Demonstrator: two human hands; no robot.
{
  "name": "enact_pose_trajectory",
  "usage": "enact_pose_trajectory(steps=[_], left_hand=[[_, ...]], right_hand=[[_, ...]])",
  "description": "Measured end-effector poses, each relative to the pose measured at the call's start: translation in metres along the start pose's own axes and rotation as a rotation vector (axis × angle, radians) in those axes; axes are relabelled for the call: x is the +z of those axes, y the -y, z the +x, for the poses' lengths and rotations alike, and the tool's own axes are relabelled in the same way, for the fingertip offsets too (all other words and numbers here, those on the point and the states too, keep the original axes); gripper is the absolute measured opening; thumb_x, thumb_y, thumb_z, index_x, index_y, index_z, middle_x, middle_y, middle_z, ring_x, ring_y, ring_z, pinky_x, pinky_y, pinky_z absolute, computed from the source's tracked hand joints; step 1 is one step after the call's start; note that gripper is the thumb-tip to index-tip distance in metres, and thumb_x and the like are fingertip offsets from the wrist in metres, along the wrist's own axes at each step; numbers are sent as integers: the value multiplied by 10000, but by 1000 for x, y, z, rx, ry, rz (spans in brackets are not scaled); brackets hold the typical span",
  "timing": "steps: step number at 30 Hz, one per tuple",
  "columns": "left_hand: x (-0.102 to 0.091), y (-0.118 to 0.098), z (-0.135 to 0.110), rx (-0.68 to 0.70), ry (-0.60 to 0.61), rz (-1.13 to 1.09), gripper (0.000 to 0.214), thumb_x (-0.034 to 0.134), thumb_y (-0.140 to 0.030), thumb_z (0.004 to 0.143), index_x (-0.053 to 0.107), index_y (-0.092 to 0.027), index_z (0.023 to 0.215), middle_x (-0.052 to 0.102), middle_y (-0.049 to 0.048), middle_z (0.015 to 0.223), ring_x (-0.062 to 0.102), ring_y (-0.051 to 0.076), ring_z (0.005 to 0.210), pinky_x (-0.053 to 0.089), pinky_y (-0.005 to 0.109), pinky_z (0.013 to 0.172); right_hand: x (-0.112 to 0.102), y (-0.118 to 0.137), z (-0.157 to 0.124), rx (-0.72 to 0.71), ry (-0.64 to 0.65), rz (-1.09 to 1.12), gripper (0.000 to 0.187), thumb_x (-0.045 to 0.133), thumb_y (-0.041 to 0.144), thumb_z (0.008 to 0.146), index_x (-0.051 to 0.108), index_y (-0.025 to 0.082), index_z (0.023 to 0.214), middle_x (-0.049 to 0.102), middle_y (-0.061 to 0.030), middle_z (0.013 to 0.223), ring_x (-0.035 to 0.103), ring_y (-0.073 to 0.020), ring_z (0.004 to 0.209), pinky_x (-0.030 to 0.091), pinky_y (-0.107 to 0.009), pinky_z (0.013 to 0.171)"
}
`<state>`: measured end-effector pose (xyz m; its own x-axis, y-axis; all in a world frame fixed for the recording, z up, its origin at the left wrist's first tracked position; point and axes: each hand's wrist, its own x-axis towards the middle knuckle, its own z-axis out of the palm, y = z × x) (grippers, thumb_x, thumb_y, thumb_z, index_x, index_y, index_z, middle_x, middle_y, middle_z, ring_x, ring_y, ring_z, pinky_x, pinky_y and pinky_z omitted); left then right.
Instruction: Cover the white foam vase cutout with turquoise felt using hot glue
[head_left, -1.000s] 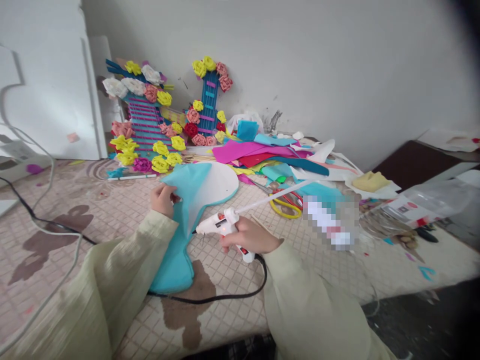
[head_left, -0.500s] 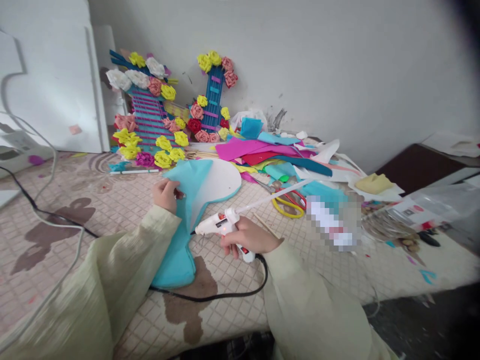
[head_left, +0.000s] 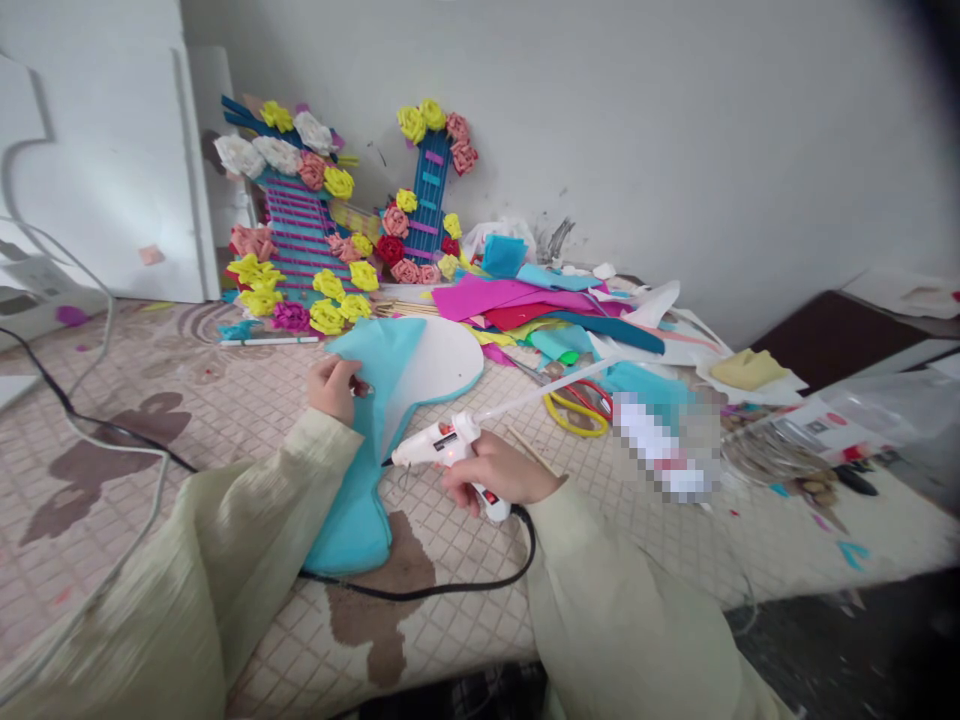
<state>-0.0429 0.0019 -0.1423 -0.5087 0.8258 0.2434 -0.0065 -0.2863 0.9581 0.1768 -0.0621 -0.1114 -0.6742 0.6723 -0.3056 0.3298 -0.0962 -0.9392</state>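
Note:
My right hand [head_left: 501, 470] is wrapped round the handle of a white hot glue gun [head_left: 427, 446], with a long glue stick [head_left: 547, 388] sticking out of its back. The dark nozzle points left, close to the edge of a curved white board [head_left: 454, 358] partly covered in turquoise paper [head_left: 349, 535]. My left hand [head_left: 334, 388] pinches a folded-back flap of this paper near the board's left side. Its fingertips are partly hidden by the hand. A black cord [head_left: 450, 594] runs from the glue gun's handle across the table.
Two flower-covered pieces [head_left: 307, 240] lean at the back. Coloured paper sheets [head_left: 517, 297] lie heaped behind the board. Yellow-and-red-handled scissors [head_left: 577, 412] rest to the right, near a clear plastic bag [head_left: 885, 405]. White cables [head_left: 150, 520] cross the left of the table.
Hardly anything differs. Both hands, the glue gun and the turquoise paper keep almost the same places; the whole view has shifted very slightly.

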Motion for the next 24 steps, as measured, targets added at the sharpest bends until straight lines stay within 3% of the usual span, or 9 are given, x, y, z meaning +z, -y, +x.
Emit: enact_pose_trajectory(steps=[7,13,18,24], left_hand=[[0,0,-1,10,-1,1,292,487,-138,608,354,-179,352,301,-71,274,369,76,278,272,210,315],[1,1,-1,7,6,8,352,526,-206,725,367,-153,415,318,-99,321,350,47,310,298,177,342],[1,-1,-1,11,0,-5,294,491,-126,598,364,-179,338,318,-63,269,368,85,272,281,220,313],[1,-3,-2,13,12,-11,259,495,-165,558,389,-191,323,375,-39,280,378,92,270,275,229,309]], right_hand=[[-1,1,1,-8,-5,1,177,494,206,656,478,142,492,497,26,442,461,-78,350,331,-186,342],[-3,3,2,-1,-59,-4,177,496,199,647,484,137,481,496,29,430,466,-78,337,329,-181,335],[-4,3,5,17,-81,21,183,490,197,638,483,135,465,495,29,418,464,-73,329,329,-178,335],[-7,-6,11,6,-109,96,158,499,206,637,488,142,493,502,33,416,459,-81,322,322,-185,319]])
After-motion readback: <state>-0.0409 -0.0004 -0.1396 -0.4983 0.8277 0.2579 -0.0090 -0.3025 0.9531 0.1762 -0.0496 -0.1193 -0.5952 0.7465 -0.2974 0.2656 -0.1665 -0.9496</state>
